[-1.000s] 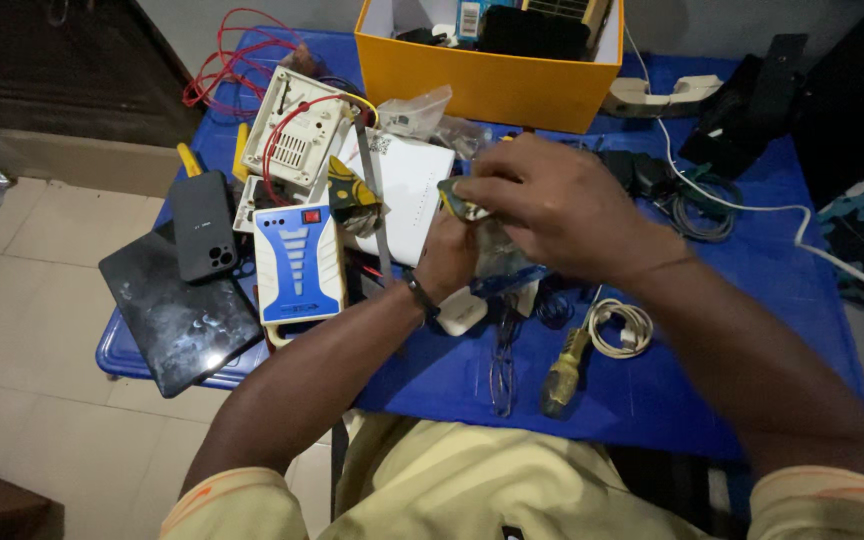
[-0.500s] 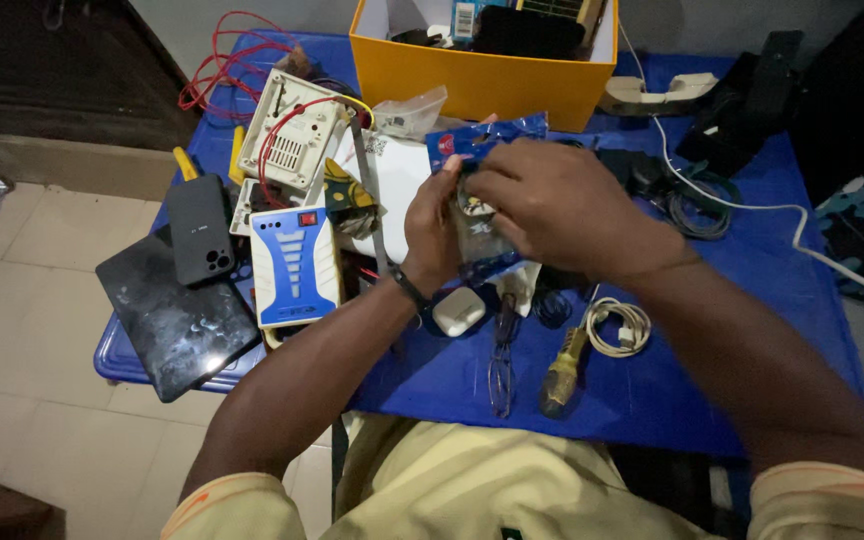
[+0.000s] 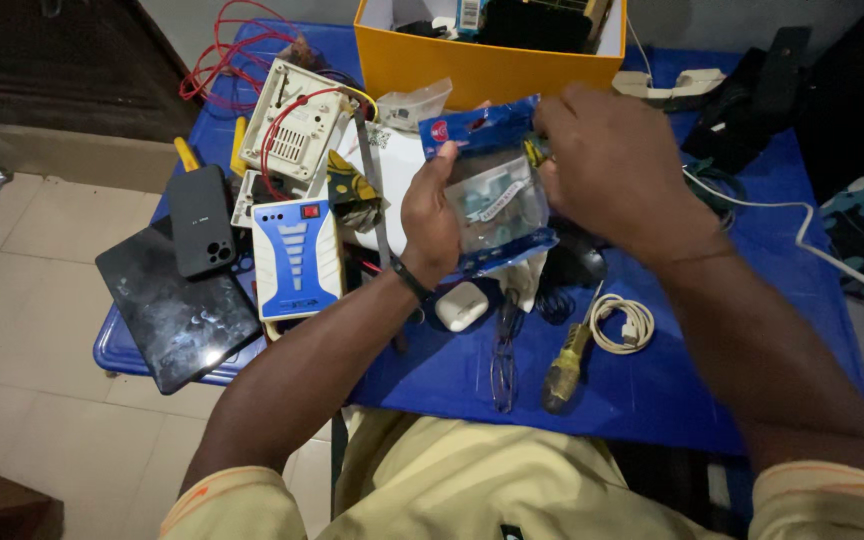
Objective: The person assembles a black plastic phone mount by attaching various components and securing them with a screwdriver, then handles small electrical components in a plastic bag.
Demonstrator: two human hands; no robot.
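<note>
Head camera, my sole view: looks steeply down, close over the blue table [image 3: 672, 380], facing the yellow box [image 3: 492, 68].

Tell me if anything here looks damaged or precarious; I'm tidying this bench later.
The white device casing lies opened, red wires looping out. The dark tablet juts over the blue table's left edge, its glass smudged. Both hands, left hand and right hand, hold a clear plastic packet.
</note>
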